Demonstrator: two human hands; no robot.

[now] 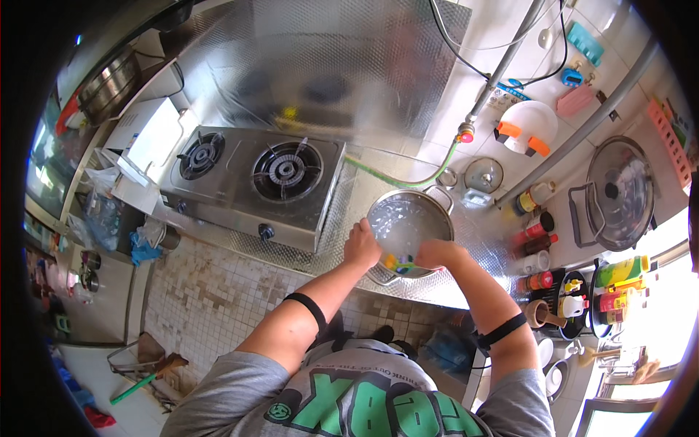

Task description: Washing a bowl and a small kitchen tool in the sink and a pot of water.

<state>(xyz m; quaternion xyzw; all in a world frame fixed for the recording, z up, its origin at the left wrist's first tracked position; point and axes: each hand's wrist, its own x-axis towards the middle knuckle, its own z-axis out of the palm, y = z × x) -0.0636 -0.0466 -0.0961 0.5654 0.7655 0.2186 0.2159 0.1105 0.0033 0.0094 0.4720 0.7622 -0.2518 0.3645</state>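
Note:
A two-handled stainless-steel pot (401, 214) stands on the foil-covered counter in front of me. My left hand (363, 244) grips its left rim, fingers bent over the edge. Down inside the near right part of the pot, my right hand (440, 254) is closed, its fingertips hidden. A small multicoloured item (403, 264), yellow, purple and green, shows beside it, and a green strip of it runs to the fist. It is too small to name. The pot's inside looks wet and glossy.
A two-burner gas stove (240, 158) stands left of the pot. Behind runs a green gas hose (407, 182). Bottles (532, 199) line the right side, near a large glass lid (620, 191) and a wooden mortar (538, 313). A small glass lid (483, 173) leans against the wall.

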